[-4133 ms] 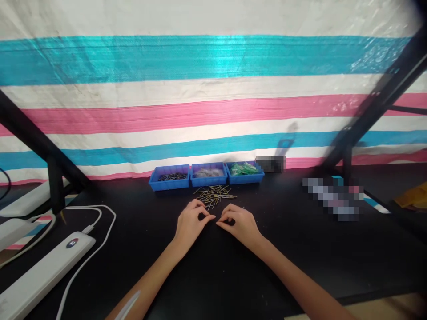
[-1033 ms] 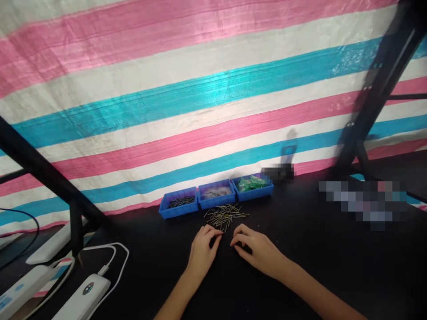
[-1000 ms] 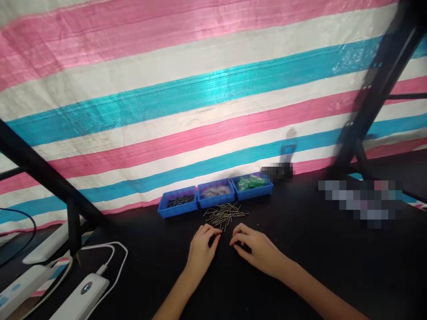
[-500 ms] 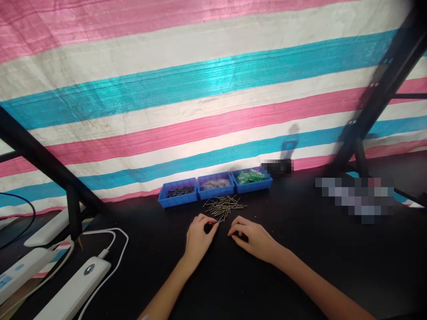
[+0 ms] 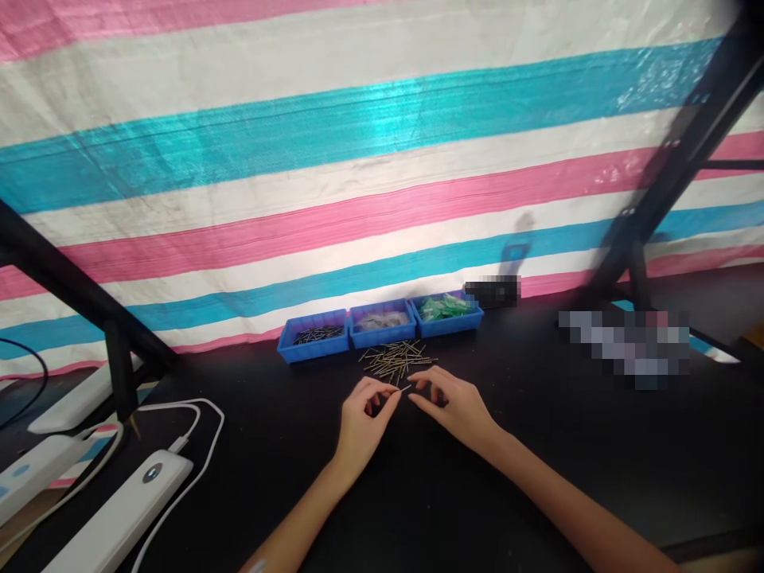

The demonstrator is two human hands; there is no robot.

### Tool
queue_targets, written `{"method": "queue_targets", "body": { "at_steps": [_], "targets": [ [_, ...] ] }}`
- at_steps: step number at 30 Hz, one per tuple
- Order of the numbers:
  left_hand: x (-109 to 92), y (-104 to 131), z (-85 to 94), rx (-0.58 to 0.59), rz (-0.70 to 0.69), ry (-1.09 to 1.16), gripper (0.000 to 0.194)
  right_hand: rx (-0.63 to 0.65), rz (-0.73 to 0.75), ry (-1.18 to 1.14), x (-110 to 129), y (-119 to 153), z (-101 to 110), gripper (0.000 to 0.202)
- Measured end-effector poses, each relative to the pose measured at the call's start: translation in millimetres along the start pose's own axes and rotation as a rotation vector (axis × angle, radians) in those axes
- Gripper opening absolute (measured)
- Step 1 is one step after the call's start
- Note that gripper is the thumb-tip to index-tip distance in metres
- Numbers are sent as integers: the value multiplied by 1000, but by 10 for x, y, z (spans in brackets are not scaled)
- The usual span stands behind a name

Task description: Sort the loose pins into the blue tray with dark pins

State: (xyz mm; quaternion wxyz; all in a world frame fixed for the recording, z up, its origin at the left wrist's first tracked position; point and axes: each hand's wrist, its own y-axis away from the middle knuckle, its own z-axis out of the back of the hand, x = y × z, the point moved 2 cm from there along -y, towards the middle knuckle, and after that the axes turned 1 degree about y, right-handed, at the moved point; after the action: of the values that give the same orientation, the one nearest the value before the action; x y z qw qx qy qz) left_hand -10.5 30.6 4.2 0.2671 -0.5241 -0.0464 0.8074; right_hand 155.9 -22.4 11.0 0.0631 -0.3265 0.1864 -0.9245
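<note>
My left hand point(image 5: 367, 414) pinches a small thin metal pin point(image 5: 405, 388) between thumb and index finger, its free end pointing right. Close by on the right, my right hand point(image 5: 457, 402) has its thumb and fingertips apart around that free end, holding nothing I can see. Just beyond both hands lies a loose pile of brassy pins point(image 5: 397, 362) on the black table point(image 5: 430, 509). Behind the pile stand three joined blue trays: the left tray point(image 5: 316, 348) holds dark pins, the middle tray point(image 5: 383, 337) clear pieces, the right tray point(image 5: 450, 326) green pieces.
White power strips point(image 5: 119, 517) and a white cable point(image 5: 208, 454) lie at the left. Black metal frame legs point(image 5: 638, 274) stand on both sides. A blurred dark object point(image 5: 495, 293) is beside the right tray, and a pixelated item point(image 5: 633, 346) lies further right. A striped sheet point(image 5: 358, 191) hangs behind.
My left hand has lifted the pin and moved right, nearer my right hand. The pin now points to the right between the hands. The view has shifted slightly.
</note>
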Motion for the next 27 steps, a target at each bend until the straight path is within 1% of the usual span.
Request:
{"method": "queue_targets", "body": {
  "at_steps": [5, 10, 15, 20, 27],
  "targets": [
    [-19, 10, 4, 21, 30, 20, 19, -38, 54, -48, 41, 6, 30, 20],
    [-127, 61, 8, 28, 71, 56, 21, -46, 80, -99, 36, 13, 24, 21],
    [-176, 83, -1, 42, 91, 58, 18, -66, 51, -125, 28, 14, 29, 27],
    [-148, 76, -16, 81, 90, 76, 16, -43, 87, -76, 42, 1, 91, 22],
    [-135, 93, -39, 117, 77, 100, 17, 13, 139, -90, 61, 2, 106, 23]
  ]
}}
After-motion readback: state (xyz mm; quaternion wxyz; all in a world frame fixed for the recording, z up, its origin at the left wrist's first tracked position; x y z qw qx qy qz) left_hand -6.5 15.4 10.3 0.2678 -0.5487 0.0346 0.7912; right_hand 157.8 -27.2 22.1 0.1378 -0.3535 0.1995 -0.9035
